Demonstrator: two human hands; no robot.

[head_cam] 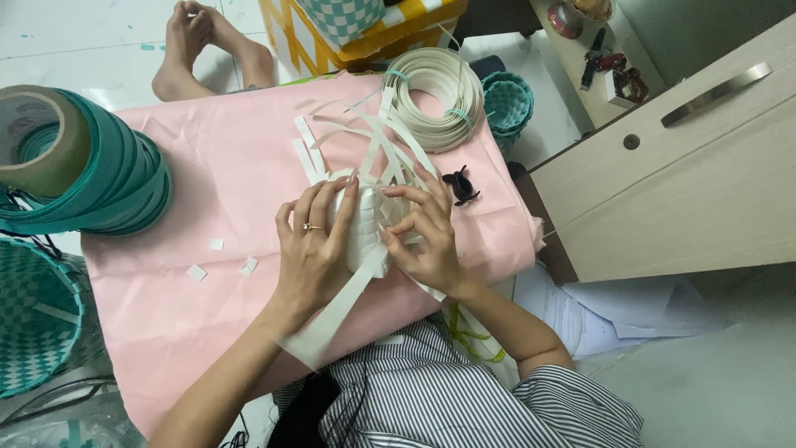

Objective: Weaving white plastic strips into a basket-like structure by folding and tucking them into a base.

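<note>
A small white woven piece made of flat plastic strips rests on a pink cloth over my lap. My left hand, with a ring on one finger, wraps around its left side. My right hand presses its right side, fingers pinching a strip. Loose white strip ends fan out beyond the piece, and one long strip trails toward my striped shirt.
A coil of white strip lies at the cloth's far edge, a black hair clip beside my right hand. A teal strip roll, teal woven baskets, small white offcuts, another person's bare feet and a wooden cabinet surround me.
</note>
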